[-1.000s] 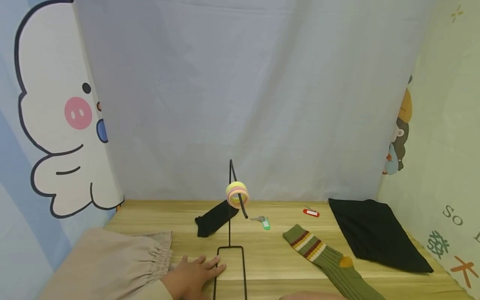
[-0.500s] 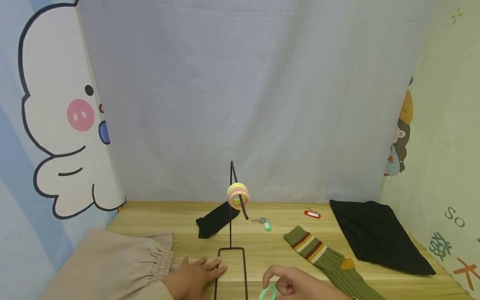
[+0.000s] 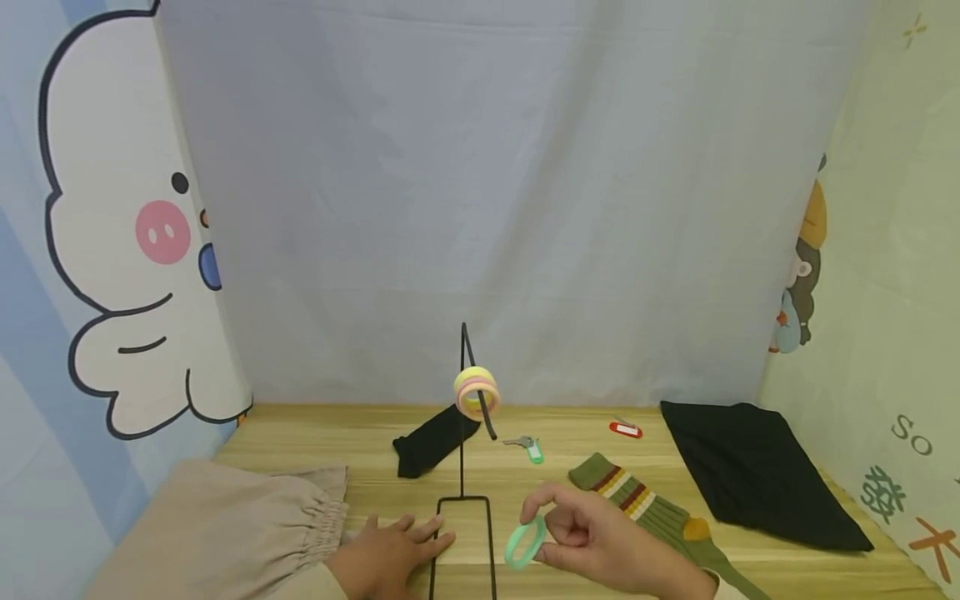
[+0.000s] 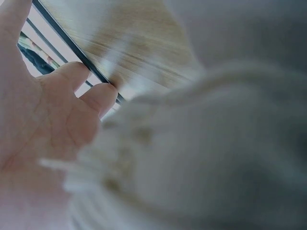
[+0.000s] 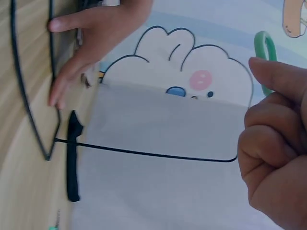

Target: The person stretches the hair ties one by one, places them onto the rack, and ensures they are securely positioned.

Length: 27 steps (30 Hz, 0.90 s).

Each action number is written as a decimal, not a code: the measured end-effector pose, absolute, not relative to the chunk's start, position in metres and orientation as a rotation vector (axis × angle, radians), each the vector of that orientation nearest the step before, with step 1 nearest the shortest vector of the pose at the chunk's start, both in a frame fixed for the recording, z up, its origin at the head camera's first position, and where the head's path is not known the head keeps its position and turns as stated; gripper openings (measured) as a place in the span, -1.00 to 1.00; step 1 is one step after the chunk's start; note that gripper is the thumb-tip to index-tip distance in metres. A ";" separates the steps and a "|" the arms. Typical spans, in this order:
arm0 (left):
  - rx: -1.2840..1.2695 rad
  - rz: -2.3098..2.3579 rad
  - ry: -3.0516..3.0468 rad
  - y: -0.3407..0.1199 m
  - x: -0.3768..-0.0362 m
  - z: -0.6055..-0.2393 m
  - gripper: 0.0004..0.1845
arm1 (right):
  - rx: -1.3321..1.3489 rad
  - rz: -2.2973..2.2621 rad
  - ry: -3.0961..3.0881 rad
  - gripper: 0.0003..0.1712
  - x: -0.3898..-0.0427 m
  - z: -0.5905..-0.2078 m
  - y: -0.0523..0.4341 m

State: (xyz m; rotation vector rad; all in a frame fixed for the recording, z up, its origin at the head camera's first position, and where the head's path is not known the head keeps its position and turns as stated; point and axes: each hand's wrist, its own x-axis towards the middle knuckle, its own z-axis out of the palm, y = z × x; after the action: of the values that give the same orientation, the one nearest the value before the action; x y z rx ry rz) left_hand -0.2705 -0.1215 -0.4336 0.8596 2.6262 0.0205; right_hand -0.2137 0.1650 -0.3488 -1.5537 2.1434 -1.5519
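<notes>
My right hand pinches a thin green ring between thumb and index finger, just right of the stand's base. In the right wrist view, its other fingers are curled into the palm. My left hand lies with spread fingers over the left rod of the black wire stand's base. Its fingertips touch that rod in the left wrist view. From the stand's upright, a sloping arm comes forward and down. Yellow, pink and peach rings hang together on that arm.
A black sock lies behind the stand, with a green-tagged key and a red tag farther right. A striped green sock and black cloth occupy the right side. Beige gathered fabric covers the left.
My right hand has come up into the head view from the bottom edge, carrying the green ring forward toward the stand. The left hand stays on the base.
</notes>
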 end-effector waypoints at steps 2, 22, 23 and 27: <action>0.852 0.020 2.623 -0.122 -0.271 -0.434 -0.14 | -1.599 -1.583 2.165 -0.68 -0.211 -0.340 0.162; 0.828 0.032 2.620 -0.122 -0.271 -0.433 -0.14 | -1.678 -1.872 2.319 -0.51 -0.226 -0.278 0.118; 0.830 0.034 2.619 -0.122 -0.271 -0.433 -0.14 | -1.643 -1.876 2.329 -0.50 -0.229 -0.280 0.118; 0.836 0.031 2.618 -0.122 -0.271 -0.434 -0.14 | -1.508 -1.884 2.352 -0.51 -0.235 -0.293 0.121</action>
State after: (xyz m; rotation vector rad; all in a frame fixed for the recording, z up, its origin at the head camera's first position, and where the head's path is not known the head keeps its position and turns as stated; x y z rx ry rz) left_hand -0.2715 -0.1221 -0.4341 0.8360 2.6185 0.0306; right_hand -0.2353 0.1213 -0.2935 -1.5081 2.3519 -1.8843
